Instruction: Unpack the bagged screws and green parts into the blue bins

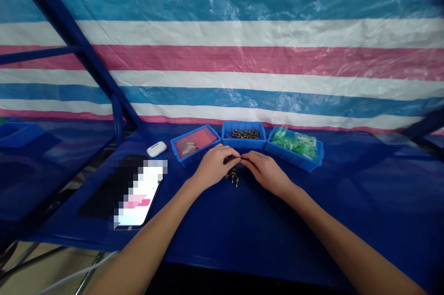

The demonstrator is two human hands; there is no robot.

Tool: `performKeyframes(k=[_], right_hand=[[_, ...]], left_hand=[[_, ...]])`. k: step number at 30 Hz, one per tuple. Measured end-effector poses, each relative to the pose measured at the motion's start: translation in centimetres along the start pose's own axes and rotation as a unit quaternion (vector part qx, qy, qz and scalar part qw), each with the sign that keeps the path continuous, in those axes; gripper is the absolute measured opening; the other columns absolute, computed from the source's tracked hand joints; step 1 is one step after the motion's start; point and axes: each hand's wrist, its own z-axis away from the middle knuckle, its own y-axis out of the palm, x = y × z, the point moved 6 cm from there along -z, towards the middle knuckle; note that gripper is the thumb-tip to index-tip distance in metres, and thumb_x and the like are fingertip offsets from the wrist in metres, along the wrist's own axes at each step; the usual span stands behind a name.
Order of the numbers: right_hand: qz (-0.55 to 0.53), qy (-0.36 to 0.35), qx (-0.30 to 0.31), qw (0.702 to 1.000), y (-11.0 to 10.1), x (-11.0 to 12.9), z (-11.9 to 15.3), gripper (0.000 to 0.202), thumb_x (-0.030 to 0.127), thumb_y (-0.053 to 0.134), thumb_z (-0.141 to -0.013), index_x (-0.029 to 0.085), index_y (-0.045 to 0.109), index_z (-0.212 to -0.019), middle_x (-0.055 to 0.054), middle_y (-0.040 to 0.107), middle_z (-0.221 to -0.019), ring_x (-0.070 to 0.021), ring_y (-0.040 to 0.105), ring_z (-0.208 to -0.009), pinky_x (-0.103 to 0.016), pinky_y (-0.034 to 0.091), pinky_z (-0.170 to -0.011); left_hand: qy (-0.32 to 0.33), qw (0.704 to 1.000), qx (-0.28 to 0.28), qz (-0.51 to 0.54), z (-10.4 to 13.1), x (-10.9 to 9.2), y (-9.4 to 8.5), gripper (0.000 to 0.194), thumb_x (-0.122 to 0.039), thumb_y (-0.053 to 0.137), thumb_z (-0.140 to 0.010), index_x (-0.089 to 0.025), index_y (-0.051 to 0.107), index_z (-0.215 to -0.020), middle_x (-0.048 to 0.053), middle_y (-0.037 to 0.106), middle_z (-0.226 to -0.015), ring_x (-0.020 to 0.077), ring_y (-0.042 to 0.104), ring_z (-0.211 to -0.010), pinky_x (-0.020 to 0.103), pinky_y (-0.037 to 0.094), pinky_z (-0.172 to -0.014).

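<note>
My left hand (pixel 214 165) and my right hand (pixel 268 172) meet fingertip to fingertip over the table. Both are closed in a pinch, and whatever sits between the fingers is too small to make out. Just below the left fingers lies a little heap of brass-and-dark metal pieces (pixel 234 177), partly hidden by that hand. Behind the hands, a blue bin (pixel 243 144) holds many similar small metal pieces (pixel 245 134). To its left, a tilted blue bin (pixel 189 160) has a red area and some small pale items inside. The right-hand blue bin (pixel 294 156) contains green plastic packets (pixel 294 142).
On the blue table (pixel 256 235), a lit phone or tablet (pixel 138 198) lies at the left beside a dark flat object (pixel 107 193). A white rounded case (pixel 157 149) is near the left bin. A striped tarp (pixel 260 59) hangs behind, with a blue metal frame (pixel 72 40) at left.
</note>
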Motion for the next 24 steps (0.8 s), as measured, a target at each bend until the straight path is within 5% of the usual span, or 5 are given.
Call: performKeyframes(k=[9,11,14,20,24], right_hand=[[0.052,-0.032,-0.01,0.998,-1.3,0.2,-1.6,0.02,0.03,0.05,-0.097,0.02,0.064,-0.108,-0.005,0.069,-0.102,-0.0192,0.066,-0.093,-0.031,0.051,-0.084],[0.103,0.043,-0.097,0.989,-3.7,-1.3,-2.9,0.025,0.034,0.052,-0.095,0.02,0.063,-0.112,-0.006,0.071,-0.1,-0.021,0.068,-0.086,-0.033,0.052,-0.079],[0.172,0.117,-0.111,0.972,-5.2,-2.8,-3.7,0.047,0.038,0.058,-0.091,0.019,0.052,-0.134,-0.005,0.073,-0.085,-0.0247,0.068,-0.071,-0.036,0.053,-0.067],[0.073,-0.027,0.043,0.996,-0.6,-0.6,-1.0,0.023,0.028,0.046,-0.098,0.024,0.065,-0.11,-0.004,0.069,-0.103,-0.0189,0.066,-0.091,-0.032,0.052,-0.083],[0.064,-0.063,0.068,0.994,1.4,0.5,-0.1,0.027,0.021,0.043,-0.098,0.023,0.064,-0.114,-0.007,0.064,-0.103,-0.0191,0.061,-0.098,-0.034,0.052,-0.086]], left_hand=[[-0.027,0.984,-0.149,-0.092,0.2,0.1,-2.5,0.022,-0.028,0.046,-0.097,-0.019,0.065,-0.099,0.003,0.069,-0.089,0.0166,0.06,-0.08,0.03,0.045,-0.073],[-0.029,0.98,-0.164,-0.11,0.2,0.3,-2.9,0.023,-0.028,0.044,-0.098,-0.019,0.065,-0.1,0.004,0.069,-0.089,0.0171,0.061,-0.08,0.03,0.045,-0.073],[-0.035,0.977,-0.167,-0.125,0.2,0.4,-3.0,0.023,-0.027,0.043,-0.098,-0.018,0.065,-0.098,0.004,0.069,-0.089,0.0168,0.062,-0.079,0.029,0.045,-0.071],[-0.047,0.975,-0.163,-0.144,0.4,0.3,-2.7,0.022,-0.026,0.044,-0.097,-0.019,0.064,-0.097,0.003,0.069,-0.089,0.0152,0.061,-0.074,0.027,0.044,-0.069],[-0.049,0.975,-0.161,-0.143,0.4,0.4,-2.6,0.021,-0.026,0.045,-0.097,-0.02,0.064,-0.096,0.003,0.07,-0.091,0.0141,0.061,-0.072,0.026,0.044,-0.067]])
